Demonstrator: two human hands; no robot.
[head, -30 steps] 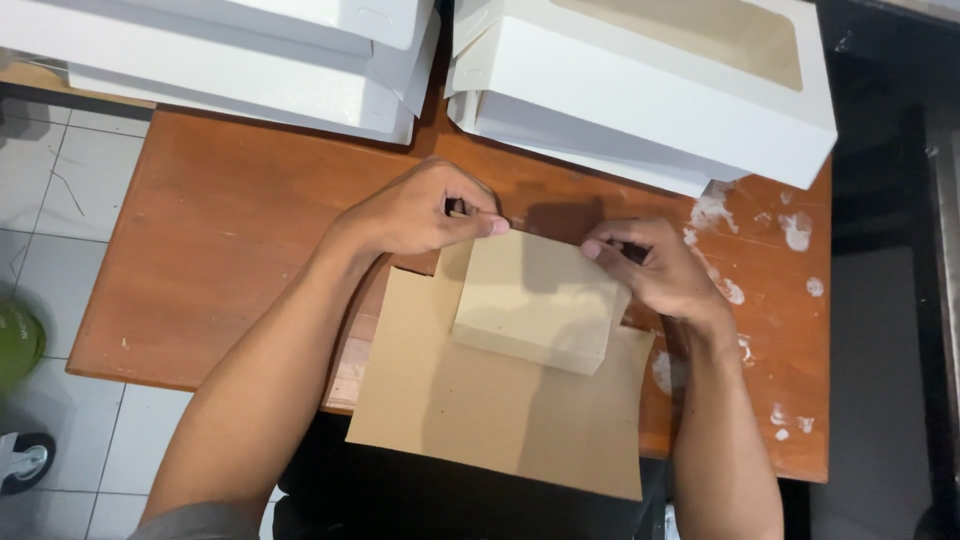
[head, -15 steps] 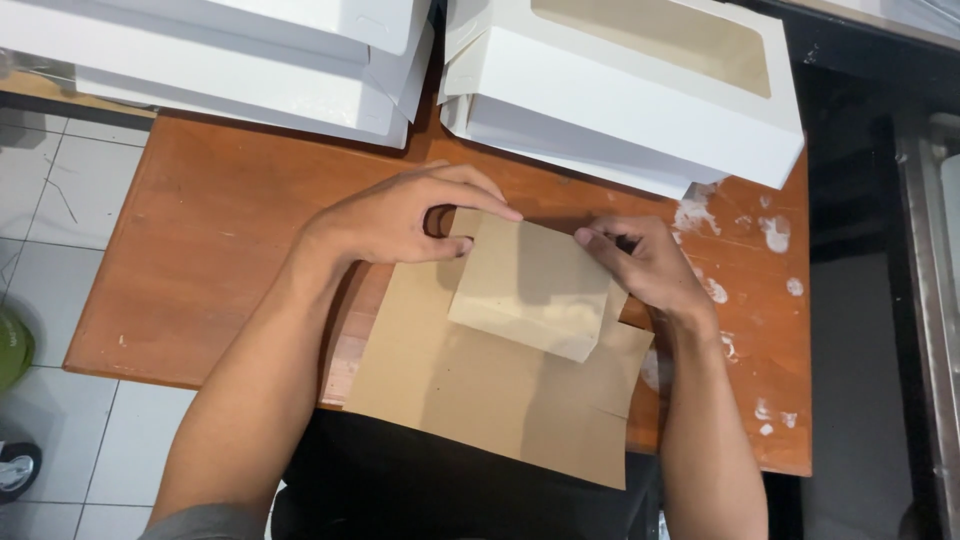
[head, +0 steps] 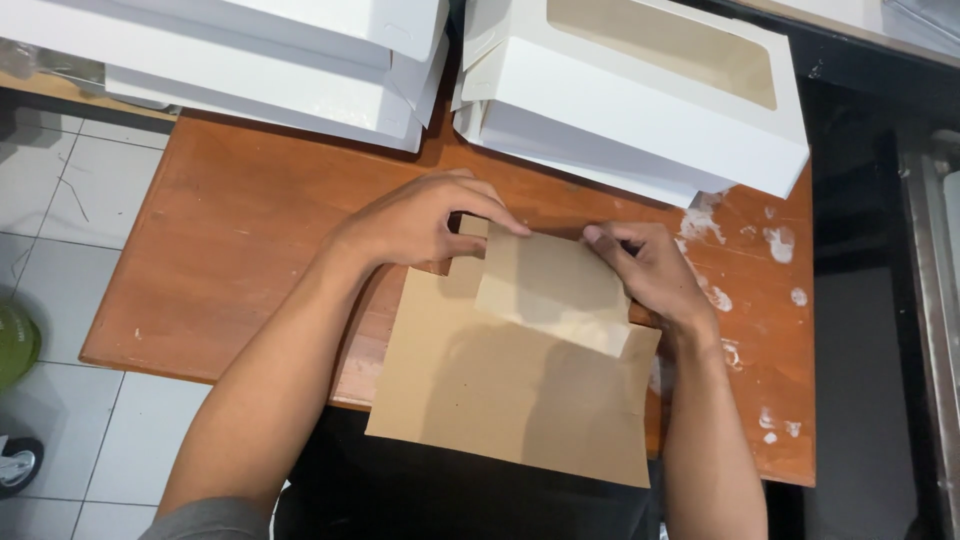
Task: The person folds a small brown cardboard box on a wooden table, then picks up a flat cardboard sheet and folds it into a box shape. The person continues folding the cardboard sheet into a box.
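Note:
A flat brown cardboard sheet (head: 510,390) lies on a small reddish wooden table (head: 240,230), hanging over its near edge. Its far flap (head: 555,285) is folded back toward me, showing a paler side. My left hand (head: 420,220) pinches the flap's upper left corner with fingertips pressed on the fold. My right hand (head: 650,270) grips the flap's right edge, fingers curled over the fold. Both forearms reach in from the bottom of the view.
Stacks of flat white boxes stand at the table's far edge: one pile (head: 270,50) at the left, a windowed white box (head: 640,90) at the right. White smears (head: 720,240) mark the table's right side. Tiled floor (head: 60,250) lies left, a dark gap right.
The flap has been folded farther toward me and pressed flatter. My left hand slid right along the fold; my right hand stayed at the flap's right edge.

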